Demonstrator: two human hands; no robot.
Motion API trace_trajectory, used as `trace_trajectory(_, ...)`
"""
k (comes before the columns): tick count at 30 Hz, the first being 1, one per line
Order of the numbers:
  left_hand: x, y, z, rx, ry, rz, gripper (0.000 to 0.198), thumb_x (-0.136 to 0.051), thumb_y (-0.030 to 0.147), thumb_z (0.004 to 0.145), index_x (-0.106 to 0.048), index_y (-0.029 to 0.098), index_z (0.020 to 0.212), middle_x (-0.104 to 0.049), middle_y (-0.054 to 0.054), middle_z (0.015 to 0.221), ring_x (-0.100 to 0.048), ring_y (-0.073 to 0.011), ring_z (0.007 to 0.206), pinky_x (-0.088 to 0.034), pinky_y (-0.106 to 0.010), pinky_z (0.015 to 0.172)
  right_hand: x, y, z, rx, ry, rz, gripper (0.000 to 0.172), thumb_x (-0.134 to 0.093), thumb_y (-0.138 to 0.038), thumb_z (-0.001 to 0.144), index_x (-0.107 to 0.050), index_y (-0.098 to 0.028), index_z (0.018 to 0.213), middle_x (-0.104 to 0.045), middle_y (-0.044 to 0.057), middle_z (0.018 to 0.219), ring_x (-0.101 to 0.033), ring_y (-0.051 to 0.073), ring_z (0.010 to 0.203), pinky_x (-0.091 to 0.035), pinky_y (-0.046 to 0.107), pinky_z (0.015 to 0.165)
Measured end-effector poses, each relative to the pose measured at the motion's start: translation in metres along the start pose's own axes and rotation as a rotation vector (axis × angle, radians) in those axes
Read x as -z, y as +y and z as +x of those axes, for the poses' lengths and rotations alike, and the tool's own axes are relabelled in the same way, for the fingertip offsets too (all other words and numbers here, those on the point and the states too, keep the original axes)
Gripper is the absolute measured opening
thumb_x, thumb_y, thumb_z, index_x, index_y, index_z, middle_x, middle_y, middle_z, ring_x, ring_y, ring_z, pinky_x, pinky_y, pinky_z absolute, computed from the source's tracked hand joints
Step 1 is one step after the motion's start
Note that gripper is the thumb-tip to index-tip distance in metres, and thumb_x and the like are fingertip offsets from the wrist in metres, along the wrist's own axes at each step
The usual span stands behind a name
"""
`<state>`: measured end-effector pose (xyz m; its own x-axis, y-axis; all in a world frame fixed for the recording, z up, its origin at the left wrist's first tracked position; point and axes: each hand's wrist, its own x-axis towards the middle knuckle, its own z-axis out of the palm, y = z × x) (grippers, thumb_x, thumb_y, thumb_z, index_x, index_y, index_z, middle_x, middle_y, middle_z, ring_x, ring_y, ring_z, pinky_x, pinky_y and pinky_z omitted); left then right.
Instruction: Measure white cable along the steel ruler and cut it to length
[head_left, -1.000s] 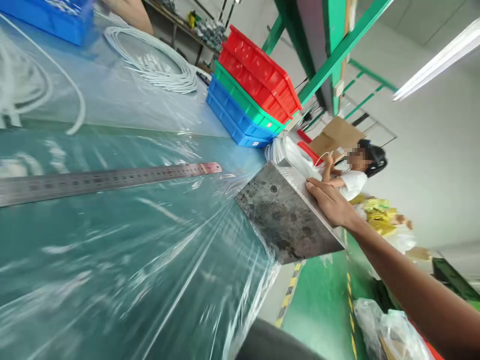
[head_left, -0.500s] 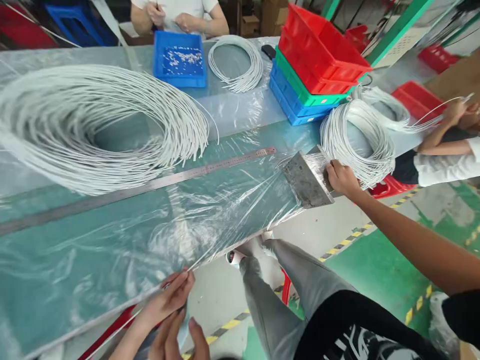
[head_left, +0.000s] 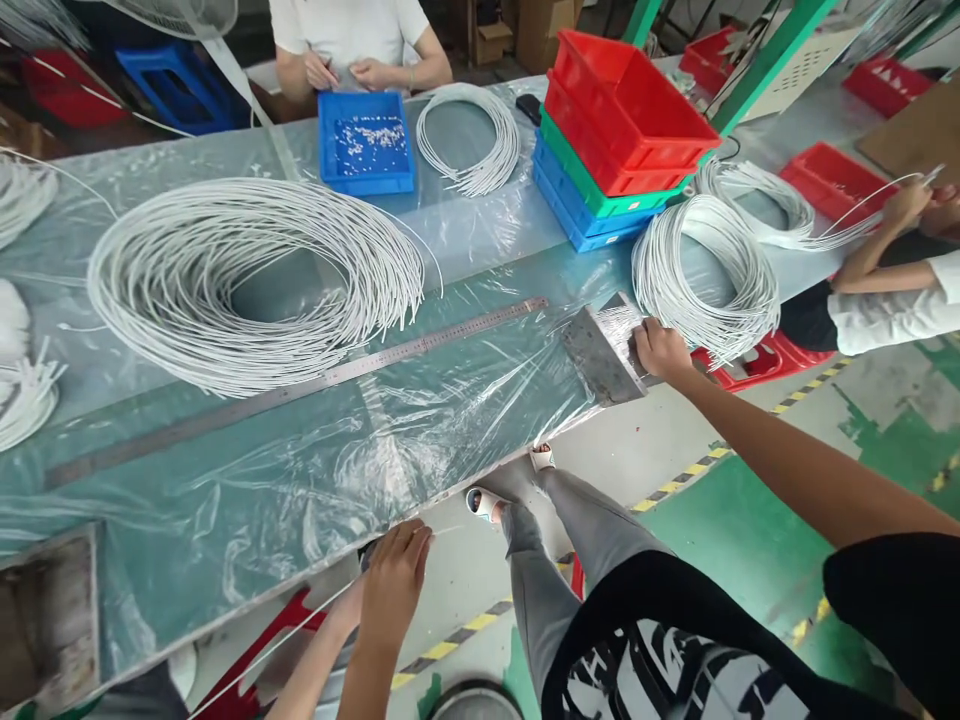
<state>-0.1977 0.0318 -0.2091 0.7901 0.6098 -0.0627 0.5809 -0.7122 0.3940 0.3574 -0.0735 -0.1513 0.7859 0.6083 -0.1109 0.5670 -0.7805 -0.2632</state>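
Observation:
My right hand grips the end of a grey metal block that stands on the clear plastic film at the table's right end. At the front edge of the table my left hand has its fingers pressed together on a thin white wire that runs down to the left. A second forearm lies just left of it. A long steel ruler lies across the film between the two hands. Behind the ruler rests a large coil of white wire.
Another white coil lies right of the block, beside stacked red, green and blue bins. A blue tray and a small coil sit before a person opposite. Another person handles wire at right. A second metal block stands at bottom left.
The view has swung from a tilted close look at the block to a look down over the whole table. My right hand stays on the block; my left hand has shifted right along the edge.

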Motion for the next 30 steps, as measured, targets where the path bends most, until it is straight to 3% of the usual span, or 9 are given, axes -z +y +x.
trace_trajectory(4, -0.001, 0.007, 0.005, 0.034, -0.033, -0.105, 0.038, -0.031, 0.03, 0.104, -0.068, 0.021, 0.111, -0.074, -0.01, 0.097, -0.071, -0.0238, 0.084, -0.052, -0.033, 0.067, -0.002, 0.001, 0.001, 0.015, -0.017, -0.036, 0.053, -0.037, -0.053, 0.099, -0.06, -0.009, 0.119, -0.065, 0.028, 0.107, -0.062, 0.04, 0.097, -0.043, 0.053, 0.086)
trace_trajectory(8, -0.006, 0.029, 0.016, 0.086, -0.038, -0.255, 0.037, -0.029, 0.028, 0.102, -0.063, 0.018, 0.115, -0.074, -0.009, 0.09, -0.072, -0.022, 0.077, -0.051, -0.03, 0.066, -0.002, 0.001, 0.002, -0.001, -0.012, -0.021, 0.052, -0.033, -0.049, 0.101, -0.06, -0.009, 0.12, -0.066, 0.026, 0.103, -0.062, 0.038, 0.093, -0.043, 0.052, 0.085)
trace_trajectory(12, -0.009, 0.057, 0.031, 0.187, -0.199, -0.373, 0.037, -0.03, 0.041, 0.105, -0.061, 0.021, 0.106, -0.065, -0.002, 0.068, -0.066, -0.0204, 0.06, -0.043, -0.027, 0.059, 0.001, -0.001, 0.003, -0.032, -0.033, -0.017, 0.047, -0.031, -0.041, 0.1, -0.058, -0.009, 0.122, -0.068, 0.027, 0.098, -0.062, 0.038, 0.086, -0.042, 0.052, 0.083)
trace_trajectory(15, -0.016, 0.085, 0.052, 0.256, -0.289, -0.4, 0.036, -0.03, 0.041, 0.105, -0.059, 0.021, 0.109, -0.064, -0.002, 0.066, -0.067, -0.0225, 0.064, -0.04, -0.027, 0.06, 0.005, -0.002, 0.004, -0.018, -0.062, -0.04, 0.045, -0.03, -0.037, 0.099, -0.057, -0.009, 0.122, -0.069, 0.029, 0.098, -0.062, 0.038, 0.082, -0.042, 0.051, 0.08)
trace_trajectory(19, -0.03, 0.135, 0.1, 0.331, -0.309, -0.372, 0.032, -0.028, 0.031, 0.105, -0.057, 0.018, 0.111, -0.069, -0.007, 0.08, -0.069, -0.0248, 0.076, -0.039, -0.028, 0.064, 0.007, -0.001, 0.006, -0.005, -0.091, -0.075, 0.043, -0.028, -0.035, 0.099, -0.054, -0.009, 0.121, -0.07, 0.026, 0.093, -0.061, 0.035, 0.075, -0.041, 0.046, 0.072)
trace_trajectory(25, -0.042, 0.217, 0.215, 0.219, -0.351, -0.426, 0.037, -0.03, 0.037, 0.109, -0.061, 0.02, 0.116, -0.069, -0.006, 0.084, -0.069, -0.0226, 0.083, -0.043, -0.028, 0.073, 0.005, 0.013, 0.012, 0.096, -0.1, -0.002, 0.039, -0.027, -0.037, 0.098, -0.053, -0.011, 0.111, -0.066, 0.019, 0.081, -0.052, 0.027, 0.061, -0.032, 0.036, 0.058)
trace_trajectory(30, -0.043, 0.249, 0.287, 0.178, -0.397, -0.398, 0.036, -0.031, 0.034, 0.109, -0.061, 0.024, 0.126, -0.073, -0.006, 0.097, -0.069, -0.0224, 0.088, -0.045, -0.027, 0.075, 0.0, 0.021, 0.015, 0.122, -0.088, 0.042, 0.035, -0.029, -0.039, 0.098, -0.051, -0.014, 0.111, -0.062, 0.013, 0.076, -0.049, 0.024, 0.057, -0.028, 0.032, 0.053)
